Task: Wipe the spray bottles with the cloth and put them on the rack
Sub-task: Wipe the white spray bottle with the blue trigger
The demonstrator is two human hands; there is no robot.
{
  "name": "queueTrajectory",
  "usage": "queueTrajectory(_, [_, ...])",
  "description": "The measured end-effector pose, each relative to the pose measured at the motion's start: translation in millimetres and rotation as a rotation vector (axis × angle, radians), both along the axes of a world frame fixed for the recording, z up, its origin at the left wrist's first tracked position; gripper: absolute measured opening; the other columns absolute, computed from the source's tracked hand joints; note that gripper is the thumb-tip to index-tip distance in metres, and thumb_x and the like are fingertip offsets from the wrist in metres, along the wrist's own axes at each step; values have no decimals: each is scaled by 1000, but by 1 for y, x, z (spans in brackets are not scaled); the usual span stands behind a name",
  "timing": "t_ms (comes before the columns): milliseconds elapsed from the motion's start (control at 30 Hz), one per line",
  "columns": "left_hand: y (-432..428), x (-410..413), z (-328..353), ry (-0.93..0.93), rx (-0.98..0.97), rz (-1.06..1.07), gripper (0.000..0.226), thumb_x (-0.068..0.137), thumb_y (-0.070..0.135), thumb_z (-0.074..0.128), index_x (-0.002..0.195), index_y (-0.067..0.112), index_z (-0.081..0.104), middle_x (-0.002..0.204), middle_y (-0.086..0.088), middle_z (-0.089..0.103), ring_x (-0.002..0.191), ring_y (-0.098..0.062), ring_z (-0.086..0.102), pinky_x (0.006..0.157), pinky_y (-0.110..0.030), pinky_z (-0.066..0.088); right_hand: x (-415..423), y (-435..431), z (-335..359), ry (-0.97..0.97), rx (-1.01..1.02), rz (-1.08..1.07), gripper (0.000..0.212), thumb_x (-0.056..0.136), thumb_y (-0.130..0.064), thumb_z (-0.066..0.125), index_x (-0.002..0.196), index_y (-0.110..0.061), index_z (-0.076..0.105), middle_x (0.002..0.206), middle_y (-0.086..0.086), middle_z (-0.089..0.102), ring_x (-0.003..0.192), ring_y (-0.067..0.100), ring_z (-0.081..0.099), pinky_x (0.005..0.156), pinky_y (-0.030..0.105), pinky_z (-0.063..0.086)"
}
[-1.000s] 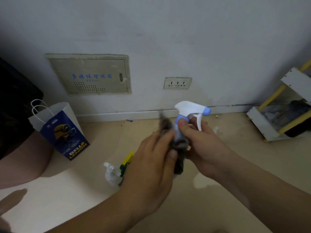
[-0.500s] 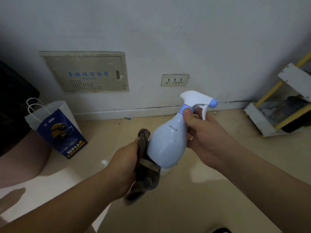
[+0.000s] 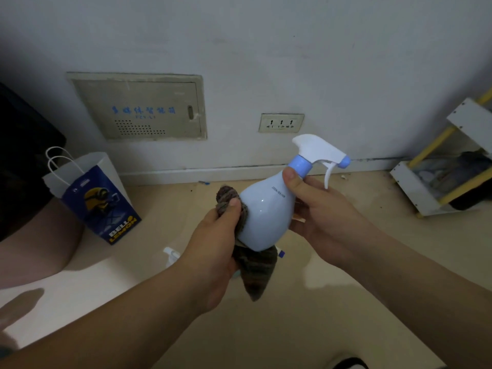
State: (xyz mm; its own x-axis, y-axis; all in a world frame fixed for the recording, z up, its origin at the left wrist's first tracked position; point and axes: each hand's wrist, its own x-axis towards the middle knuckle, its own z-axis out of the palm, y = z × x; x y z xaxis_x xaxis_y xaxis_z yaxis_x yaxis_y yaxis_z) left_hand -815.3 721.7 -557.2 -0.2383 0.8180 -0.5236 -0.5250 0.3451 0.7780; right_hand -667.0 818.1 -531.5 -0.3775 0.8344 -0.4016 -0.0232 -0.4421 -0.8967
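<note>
1 spray bottle [image 3: 266,217] gripped at the neck by right hand [image 3: 327,217]; left hand [image 3: 213,249] clutches 1 cloth [image 3: 255,272] against it.

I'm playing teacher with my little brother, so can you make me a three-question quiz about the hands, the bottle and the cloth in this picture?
1. True or false: the right hand grips the spray bottle near its neck.
2. Pick one: what does the left hand press against the bottle? A a sponge, B a cloth, C a brush.
3. Missing word: the paper bag stands to the ___ of both hands.

Key: 1 true; 2 B; 3 left.
</note>
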Motion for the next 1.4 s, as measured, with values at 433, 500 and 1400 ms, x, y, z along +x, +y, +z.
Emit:
queueTrajectory(433, [1,-11,-1,248,-73,-26,26,103,36,57,105,14,70,95,-19,76,85,-37,76,87,-55,61,6,16,-6,-179,-180,-224,38,100,-52,62,126,-25,63,111,0,76,95,21,74,63,37,62])
queueTrajectory(500, [-2,-8,-2,264,-49,-69,22,104,35,57,106,17,69,87,-13,78,78,-32,77,78,-50,64,7,18,-7,-146,-261,-254,33,98,-50,66,121,-26,64,105,0,78,89,22,75,63,40,62])
queueTrajectory(1400, [0,5,0,8,-48,-37,33,106,13,51,138,17,58,117,-8,76,101,-26,76,90,-43,61,-15,-10,-16,-75,104,-212,24,95,-37,73,116,-29,65,116,-3,75,107,21,74,83,46,65])
